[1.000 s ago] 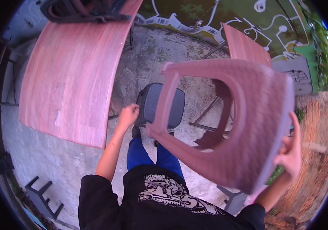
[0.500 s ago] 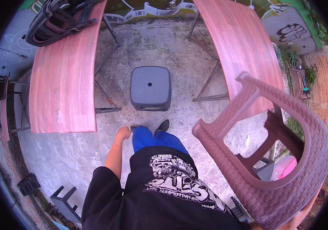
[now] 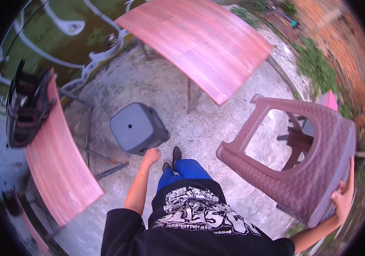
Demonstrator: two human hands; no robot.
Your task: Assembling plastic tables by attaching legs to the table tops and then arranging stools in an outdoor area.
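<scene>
A brown plastic stool with a woven pattern is held off to my right, tipped on its side with its legs pointing away from me. My right hand grips it at the seat end, with the palm against the seat and the thumb bent. My left hand hangs with its fingers curled and nothing seen in them. In the view it overlaps the near edge of a grey square stool, which stands upright on the concrete; whether they touch I cannot tell.
A pink wood-patterned table stands at the left, with dark plastic chairs or stools piled on its far end. Another such table stands ahead. Plants and a pink object are at the right.
My view has turned to the right, so the tables and grey stool appear rotated and shifted left. My right hand now shows fully on the brown stool, which remains held at my right.
</scene>
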